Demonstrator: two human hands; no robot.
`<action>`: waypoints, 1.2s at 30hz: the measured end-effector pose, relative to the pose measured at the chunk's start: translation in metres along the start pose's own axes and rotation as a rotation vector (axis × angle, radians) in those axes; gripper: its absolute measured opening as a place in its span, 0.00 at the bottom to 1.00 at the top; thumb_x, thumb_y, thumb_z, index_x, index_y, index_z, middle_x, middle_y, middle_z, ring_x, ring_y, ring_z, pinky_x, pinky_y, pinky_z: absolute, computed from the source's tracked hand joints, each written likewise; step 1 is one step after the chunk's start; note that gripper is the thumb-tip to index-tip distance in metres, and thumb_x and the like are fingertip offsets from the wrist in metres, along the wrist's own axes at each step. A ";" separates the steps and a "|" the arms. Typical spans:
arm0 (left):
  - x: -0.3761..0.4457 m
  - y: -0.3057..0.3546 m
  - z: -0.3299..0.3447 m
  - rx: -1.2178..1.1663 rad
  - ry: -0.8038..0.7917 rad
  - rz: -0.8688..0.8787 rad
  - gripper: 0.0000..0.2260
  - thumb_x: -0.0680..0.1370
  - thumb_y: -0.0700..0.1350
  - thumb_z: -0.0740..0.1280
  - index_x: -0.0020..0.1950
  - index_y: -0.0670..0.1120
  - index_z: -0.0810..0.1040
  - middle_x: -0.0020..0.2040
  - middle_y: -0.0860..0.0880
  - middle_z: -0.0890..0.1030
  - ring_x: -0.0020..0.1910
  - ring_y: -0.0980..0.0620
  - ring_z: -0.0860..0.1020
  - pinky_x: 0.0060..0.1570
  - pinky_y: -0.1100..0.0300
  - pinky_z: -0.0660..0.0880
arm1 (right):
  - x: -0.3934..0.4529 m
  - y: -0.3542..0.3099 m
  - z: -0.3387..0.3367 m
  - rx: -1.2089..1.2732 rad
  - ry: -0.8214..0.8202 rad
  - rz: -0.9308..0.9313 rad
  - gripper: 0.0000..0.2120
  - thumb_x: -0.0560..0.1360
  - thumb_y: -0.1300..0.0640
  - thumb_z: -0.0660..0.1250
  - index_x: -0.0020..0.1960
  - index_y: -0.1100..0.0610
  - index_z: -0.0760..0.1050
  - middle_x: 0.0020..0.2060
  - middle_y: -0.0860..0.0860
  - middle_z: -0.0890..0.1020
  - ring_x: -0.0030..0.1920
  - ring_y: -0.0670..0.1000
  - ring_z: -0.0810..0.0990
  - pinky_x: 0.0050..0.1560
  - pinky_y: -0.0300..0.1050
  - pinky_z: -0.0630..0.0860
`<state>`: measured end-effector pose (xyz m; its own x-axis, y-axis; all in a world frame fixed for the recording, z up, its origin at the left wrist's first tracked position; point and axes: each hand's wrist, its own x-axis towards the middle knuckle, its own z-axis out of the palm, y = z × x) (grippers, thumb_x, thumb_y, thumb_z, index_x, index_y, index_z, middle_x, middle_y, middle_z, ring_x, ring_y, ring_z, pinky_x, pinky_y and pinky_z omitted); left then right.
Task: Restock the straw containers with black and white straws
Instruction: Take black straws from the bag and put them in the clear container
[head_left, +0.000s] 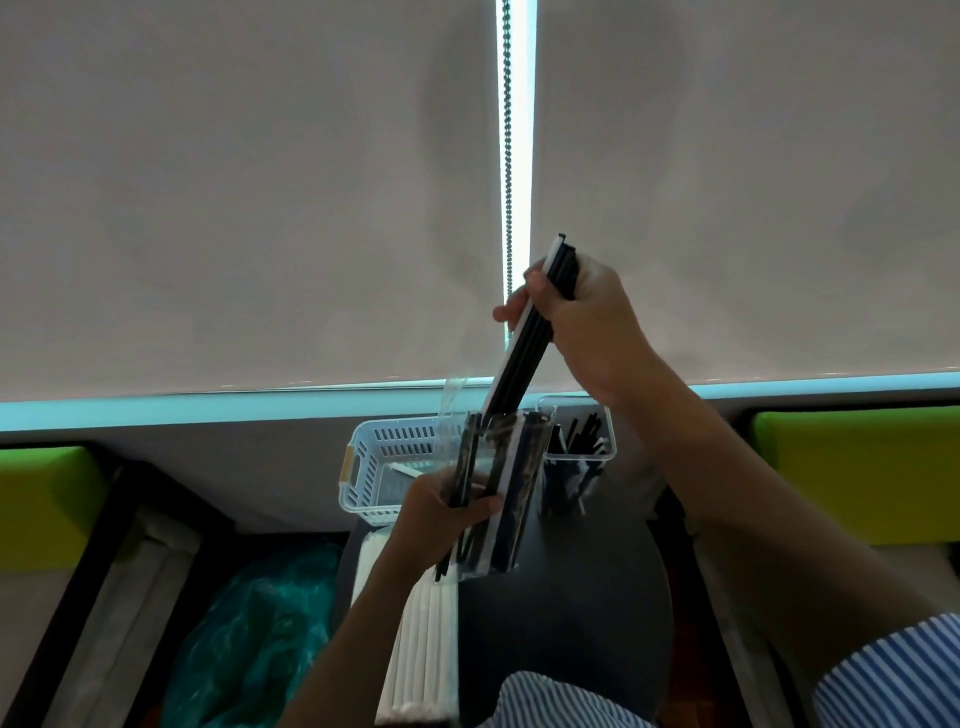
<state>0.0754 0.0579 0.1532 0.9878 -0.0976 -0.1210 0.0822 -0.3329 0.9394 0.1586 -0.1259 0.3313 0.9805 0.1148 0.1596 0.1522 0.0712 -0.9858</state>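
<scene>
Right hand (582, 317) fingers grip slim black straws (524, 343); left hand (441, 519) fingers clasp clear rectangular container (519, 499).

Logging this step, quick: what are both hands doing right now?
Left hand: grips the clear straw container, lifted off the table.
Right hand: grips a bundle of straws, lower ends at the container's mouth.

The one camera sits on my head, looking forward and down, wide-angle and close over my hands in the lower middle of the frame. It faces the roller blinds (249, 197) filling the upper half; the dark table (571, 613) lies bottom centre.
</scene>
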 end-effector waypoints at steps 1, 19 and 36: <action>0.000 -0.001 0.001 0.007 0.012 -0.009 0.08 0.74 0.41 0.75 0.52 0.45 0.85 0.47 0.53 0.87 0.48 0.55 0.86 0.53 0.56 0.82 | 0.003 -0.005 -0.003 -0.001 0.012 -0.027 0.04 0.82 0.65 0.60 0.49 0.62 0.73 0.37 0.57 0.83 0.45 0.60 0.86 0.55 0.60 0.81; 0.003 -0.019 -0.003 -0.028 0.202 -0.159 0.07 0.73 0.42 0.77 0.48 0.53 0.85 0.43 0.54 0.87 0.43 0.57 0.86 0.49 0.56 0.82 | 0.035 0.066 -0.058 -0.382 0.198 -0.094 0.04 0.81 0.62 0.62 0.49 0.56 0.73 0.40 0.54 0.85 0.43 0.48 0.86 0.53 0.49 0.80; 0.007 -0.018 -0.006 -0.070 0.157 -0.159 0.09 0.73 0.44 0.77 0.53 0.47 0.85 0.47 0.49 0.88 0.47 0.51 0.86 0.54 0.45 0.82 | 0.012 0.170 -0.068 -0.430 0.181 0.143 0.03 0.81 0.63 0.63 0.50 0.59 0.75 0.43 0.53 0.86 0.46 0.46 0.84 0.53 0.45 0.78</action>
<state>0.0822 0.0691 0.1379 0.9698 0.1000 -0.2225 0.2415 -0.2659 0.9333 0.2044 -0.1800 0.1617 0.9955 -0.0829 0.0469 0.0147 -0.3527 -0.9356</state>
